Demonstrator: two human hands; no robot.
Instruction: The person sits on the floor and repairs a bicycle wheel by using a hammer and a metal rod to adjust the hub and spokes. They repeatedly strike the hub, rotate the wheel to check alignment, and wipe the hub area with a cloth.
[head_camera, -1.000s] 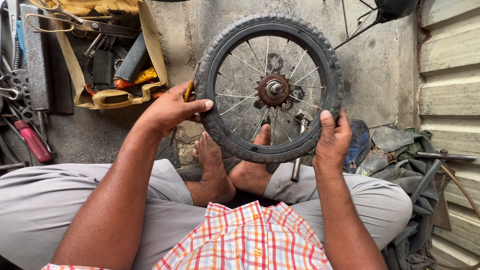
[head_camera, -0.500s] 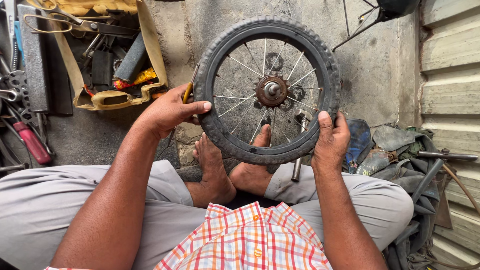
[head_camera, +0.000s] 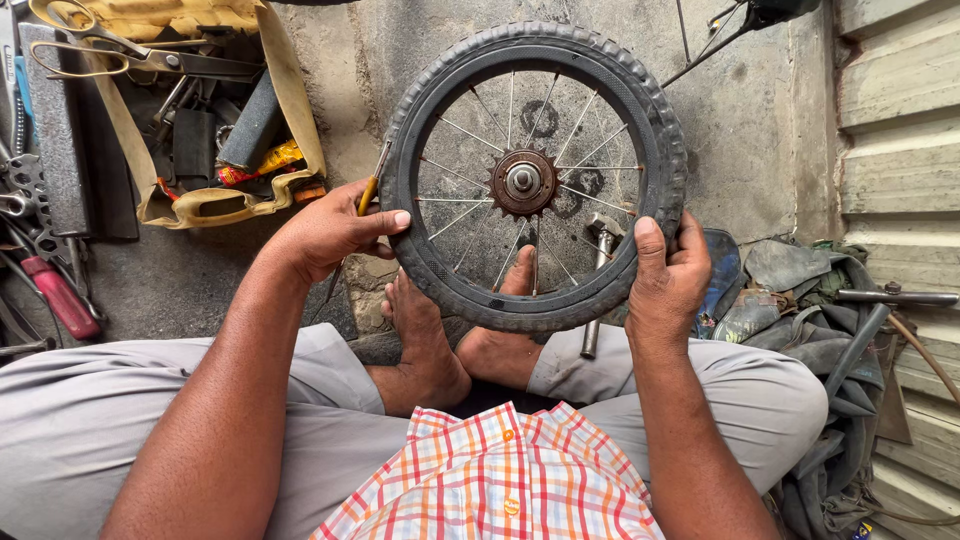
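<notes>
Rough grey concrete floor w/ a stepped pale wall along the right edge; person sits cross-legged on it, bare feet tucked under a small bicycle wheel held upright over the lap, approx. mid-floor. Wheel has a knobby black tyre, thin steel spokes and a rusty sprocket at the hub. Judging by its build it should be fairly light but stiff: tyre rubber gives good friction, spokes are thin and bendable, so the tyre's outer edge is the sensible place to hold, not the spokes. Left hand is closed around the tyre's left side, thumb lying over the tread, and a thin tool w/ an orange-yellow handle is pinned between fingers and tyre; how tightly, can't tell. Right hand clamps the lower-right of the tyre, thumb on the near sidewall, fingers wrapped behind. Both hands are shut on the tyre, roughly opposite each other. A hammer rests on the floor behind the wheel's lower part. Tan open tool bag sits at the floor's top-left corner w/ scissors on top; red-handled tool and spanners at the left edge. Dark rags and inner tube pile at the right edge.
</notes>
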